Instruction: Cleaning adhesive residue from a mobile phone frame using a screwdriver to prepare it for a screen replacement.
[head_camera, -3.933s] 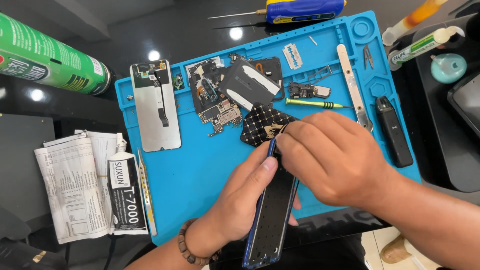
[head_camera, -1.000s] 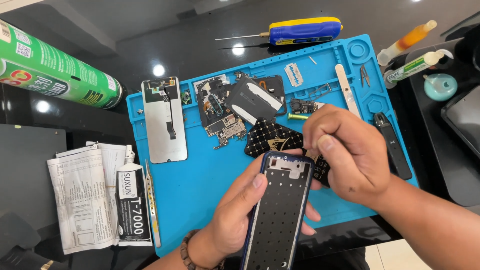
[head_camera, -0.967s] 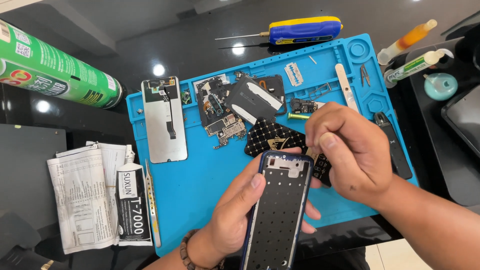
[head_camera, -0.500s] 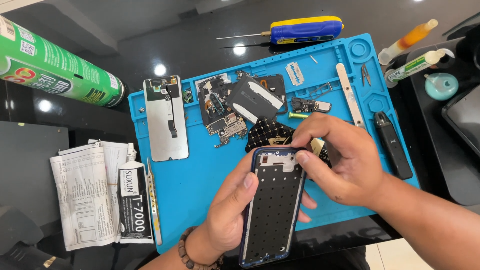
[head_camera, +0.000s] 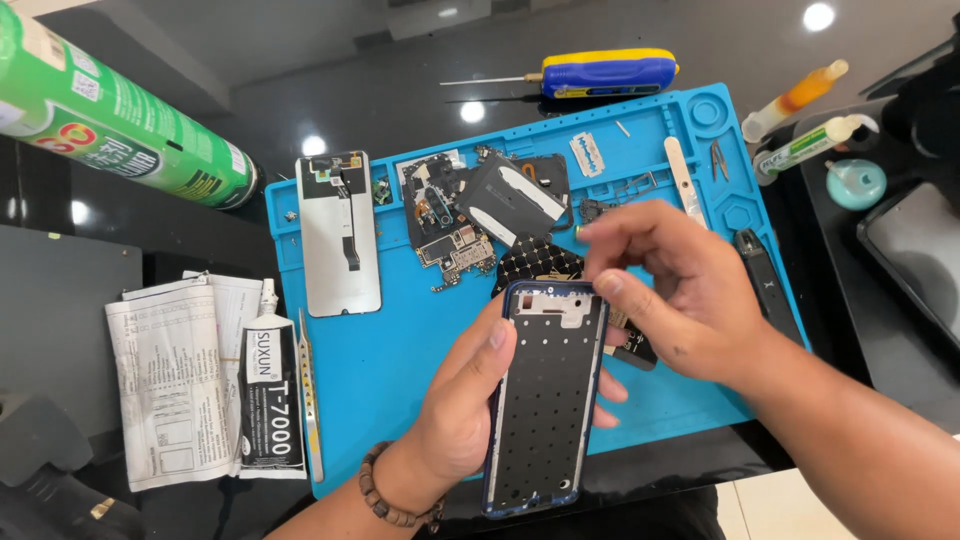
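Fingers (head_camera: 497, 338) round one phone frame (head_camera: 545, 400) — two hands.

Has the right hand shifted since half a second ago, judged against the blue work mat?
Yes. The right hand has lifted off the top edge of the black phone frame, its fingers now raised toward the blue work mat's far side.

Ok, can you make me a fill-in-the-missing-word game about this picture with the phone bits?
1. The left hand holds a phone frame dotted with many small ____.
2. The work mat under the phone parts is coloured ____.
3. The screwdriver behind the mat has a blue and ____ handle.
4. The left wrist wears a beaded ____.

Missing words: holes; blue; yellow; bracelet
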